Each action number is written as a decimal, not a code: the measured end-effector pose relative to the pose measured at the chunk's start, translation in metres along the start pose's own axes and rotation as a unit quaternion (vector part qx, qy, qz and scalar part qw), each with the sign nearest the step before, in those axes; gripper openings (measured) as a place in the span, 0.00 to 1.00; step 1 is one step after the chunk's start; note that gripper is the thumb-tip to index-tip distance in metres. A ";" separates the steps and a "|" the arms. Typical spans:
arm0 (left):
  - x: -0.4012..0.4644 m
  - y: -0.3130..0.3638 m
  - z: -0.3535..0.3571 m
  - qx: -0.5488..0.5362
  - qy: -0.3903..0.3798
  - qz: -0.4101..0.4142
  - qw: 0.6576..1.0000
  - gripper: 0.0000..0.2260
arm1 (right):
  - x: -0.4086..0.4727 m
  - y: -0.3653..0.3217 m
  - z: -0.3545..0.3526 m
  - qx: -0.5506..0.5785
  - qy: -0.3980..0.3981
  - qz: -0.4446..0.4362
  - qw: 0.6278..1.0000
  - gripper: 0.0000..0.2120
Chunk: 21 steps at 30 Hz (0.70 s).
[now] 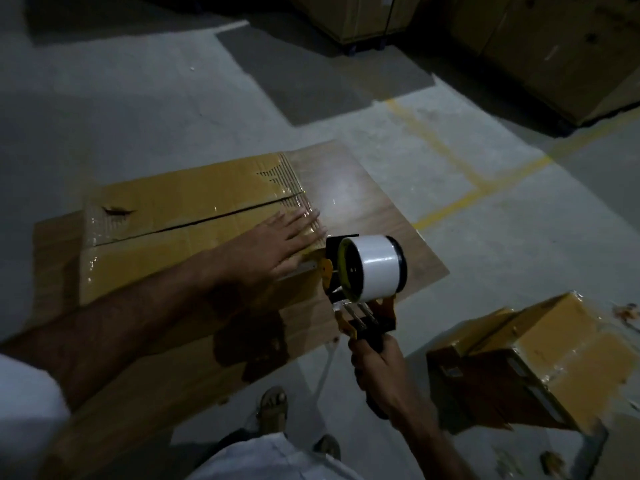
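Gleaming taped cardboard box (166, 202), flat, torn | tape dispenser (370, 322): white roll (379, 265)

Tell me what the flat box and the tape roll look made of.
Flat box: corrugated cardboard, brown, ribbed flutes showing at its far end, glossy under clear tape strips. Tape roll on the dispenser: probably plastic film, smooth with a whitish sheen.
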<state>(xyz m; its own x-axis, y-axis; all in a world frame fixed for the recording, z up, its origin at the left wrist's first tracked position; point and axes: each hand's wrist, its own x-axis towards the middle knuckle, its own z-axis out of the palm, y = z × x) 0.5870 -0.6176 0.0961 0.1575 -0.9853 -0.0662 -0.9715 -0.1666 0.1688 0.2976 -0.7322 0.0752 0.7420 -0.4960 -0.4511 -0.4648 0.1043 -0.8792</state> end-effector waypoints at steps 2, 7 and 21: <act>-0.003 0.012 0.003 -0.009 0.012 -0.026 1.000 0.27 | 0.001 0.004 -0.001 0.025 -0.003 -0.007 1.000 0.09; -0.005 0.033 0.009 -0.001 0.045 -0.070 0.997 0.29 | 0.004 0.011 0.003 0.057 -0.019 -0.018 0.998 0.11; -0.002 0.047 -0.010 -0.001 0.030 -0.088 0.996 0.30 | 0.010 0.014 0.018 0.182 -0.055 0.110 0.976 0.17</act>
<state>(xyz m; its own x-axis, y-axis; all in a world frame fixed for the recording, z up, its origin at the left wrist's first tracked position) 0.5427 -0.6236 0.1136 0.3354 -0.9414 -0.0364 -0.9277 -0.3367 0.1615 0.3068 -0.7201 0.0561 0.7005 -0.3339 -0.6307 -0.4305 0.5072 -0.7466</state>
